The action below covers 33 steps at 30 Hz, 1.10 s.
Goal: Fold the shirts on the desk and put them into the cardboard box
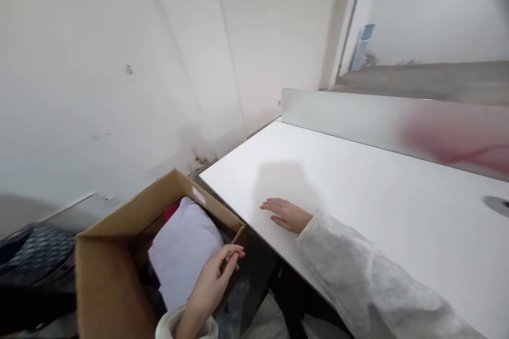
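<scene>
My left hand (214, 275) reaches down to the near rim of a brown cardboard box (103, 270) beside the table, its fingers curled over the rim next to a pale lilac cloth (185, 249) lying inside. Something red shows under the cloth. My right hand (284, 213) lies flat on the white table (377, 206) near its left edge, fingers stretched out and holding nothing. Both arms wear pale fuzzy sleeves.
A metal upstand (338, 116) runs along the table's far side, with a blurred pink shape (457, 137) at its right end. A white wall stands to the left. Dark patterned fabric (40, 254) lies on the floor left of the box.
</scene>
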Available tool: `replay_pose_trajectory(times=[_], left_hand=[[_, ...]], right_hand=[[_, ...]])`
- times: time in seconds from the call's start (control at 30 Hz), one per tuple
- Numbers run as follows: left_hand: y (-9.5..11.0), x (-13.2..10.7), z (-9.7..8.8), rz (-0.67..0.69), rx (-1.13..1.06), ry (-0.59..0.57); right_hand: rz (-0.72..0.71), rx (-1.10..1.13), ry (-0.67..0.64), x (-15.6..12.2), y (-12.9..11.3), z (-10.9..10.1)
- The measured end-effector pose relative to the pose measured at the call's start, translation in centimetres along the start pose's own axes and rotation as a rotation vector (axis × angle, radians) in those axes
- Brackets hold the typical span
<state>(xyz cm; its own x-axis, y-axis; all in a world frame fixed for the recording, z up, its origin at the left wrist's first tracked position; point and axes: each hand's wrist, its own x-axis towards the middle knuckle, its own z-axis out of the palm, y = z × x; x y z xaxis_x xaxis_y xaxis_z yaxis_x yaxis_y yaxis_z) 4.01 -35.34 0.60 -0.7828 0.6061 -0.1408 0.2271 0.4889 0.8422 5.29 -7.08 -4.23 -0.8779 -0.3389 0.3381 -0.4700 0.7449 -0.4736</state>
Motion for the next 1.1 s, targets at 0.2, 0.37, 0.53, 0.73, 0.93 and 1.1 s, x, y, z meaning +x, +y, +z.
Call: replay_pose_trajectory(times=[0.2, 0.37, 0.53, 0.73, 0.93, 1.1], left_hand=[[7.9, 6.3, 9.0, 0.347, 0.217, -0.368], [14.9, 10.8, 18.0, 0.723, 0.35, -0.659], [19.9, 12.1, 29.2, 1.051, 0.295, -0.868], [24.2, 6.3, 43.8, 1.284, 0.202, -1.075], [25.8, -1.8, 52.6, 1.432, 0.006, -1.21], [25.1, -1.9, 53.2, 1.441, -0.019, -1.251]], right_hand=[[0.444, -0.209, 0.3, -20.2, 5.6, -9.9], [1.034, -0.602, 0.464, -39.3, 3.2, -16.0], [1.731, -0.968, 0.664, -52.9, -4.2, -17.5], [2.154, -0.968, 1.102, -57.8, -10.7, -16.1], [2.261, -1.024, 1.193, -58.5, -10.5, -16.3], [2.256, -1.096, 1.211, -59.4, -9.6, -17.2]])
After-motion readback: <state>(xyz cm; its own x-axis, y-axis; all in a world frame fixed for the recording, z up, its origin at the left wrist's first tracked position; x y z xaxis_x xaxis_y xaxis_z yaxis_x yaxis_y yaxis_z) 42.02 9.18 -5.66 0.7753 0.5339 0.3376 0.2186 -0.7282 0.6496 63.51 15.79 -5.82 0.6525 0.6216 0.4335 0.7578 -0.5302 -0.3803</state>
